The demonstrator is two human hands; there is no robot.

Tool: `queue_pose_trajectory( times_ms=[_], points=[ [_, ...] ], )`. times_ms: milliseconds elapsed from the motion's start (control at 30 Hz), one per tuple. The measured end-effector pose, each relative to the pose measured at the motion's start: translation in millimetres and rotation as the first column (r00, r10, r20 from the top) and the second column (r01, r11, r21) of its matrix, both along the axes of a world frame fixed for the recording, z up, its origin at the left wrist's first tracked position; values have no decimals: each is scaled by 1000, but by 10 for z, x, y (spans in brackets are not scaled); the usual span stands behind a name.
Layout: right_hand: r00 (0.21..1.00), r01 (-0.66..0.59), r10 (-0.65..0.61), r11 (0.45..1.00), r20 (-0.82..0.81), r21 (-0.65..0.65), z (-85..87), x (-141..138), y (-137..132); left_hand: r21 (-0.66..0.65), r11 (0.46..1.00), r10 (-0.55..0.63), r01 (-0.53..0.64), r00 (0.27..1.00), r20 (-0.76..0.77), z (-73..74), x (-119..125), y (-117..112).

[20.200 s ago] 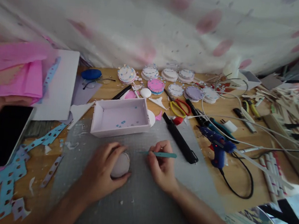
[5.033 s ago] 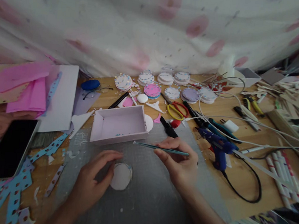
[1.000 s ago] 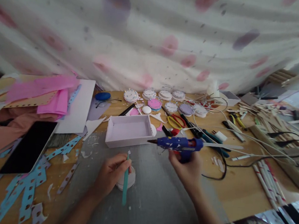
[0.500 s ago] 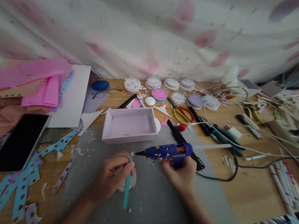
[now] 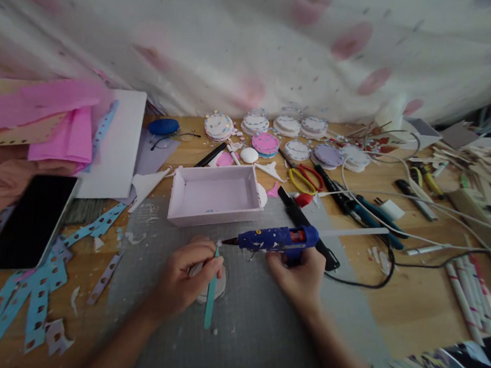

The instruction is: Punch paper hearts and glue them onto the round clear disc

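Note:
My left hand point(image 5: 189, 271) is closed around teal tweezers point(image 5: 210, 302), pinching them between thumb and fingers. A tiny whitish bit point(image 5: 219, 243) sits at their upper tip. Under that hand, partly covered by it, a pale round disc point(image 5: 219, 288) lies on the grey cutting mat point(image 5: 253, 323). My right hand point(image 5: 301, 282) grips the handle of a blue glue gun point(image 5: 275, 240), and a long clear glue stick point(image 5: 354, 232) juts out of its back. The gun's dark nozzle points left and is at or very near the whitish bit; contact is unclear.
Behind the hands stands an open pale box point(image 5: 216, 195). Several decorated round pieces point(image 5: 265, 144) line the back. Scissors point(image 5: 304, 179), pliers point(image 5: 376, 217) and white cables lie right; a phone point(image 5: 31, 221) and cut paper strips point(image 5: 39, 291) lie left.
My view has tilted slightly, so the table sits higher in the picture. The nozzle stays close to the whitish bit at the tweezer tip. Both hands keep their holds.

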State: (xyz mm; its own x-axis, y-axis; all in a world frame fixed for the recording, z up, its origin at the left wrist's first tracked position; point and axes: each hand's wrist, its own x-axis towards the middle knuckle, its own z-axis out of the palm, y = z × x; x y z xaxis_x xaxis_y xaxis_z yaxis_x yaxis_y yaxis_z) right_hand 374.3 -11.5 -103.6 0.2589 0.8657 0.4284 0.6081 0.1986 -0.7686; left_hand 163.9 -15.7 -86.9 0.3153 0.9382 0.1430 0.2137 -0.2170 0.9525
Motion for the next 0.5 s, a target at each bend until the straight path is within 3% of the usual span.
queue_pose_trajectory(
  times_ms=[500],
  points=[
    [1000,-20,20,1000,12,-1,32,-5,5,8,1000,-4,4,1000,4,11,14,3]
  ],
)
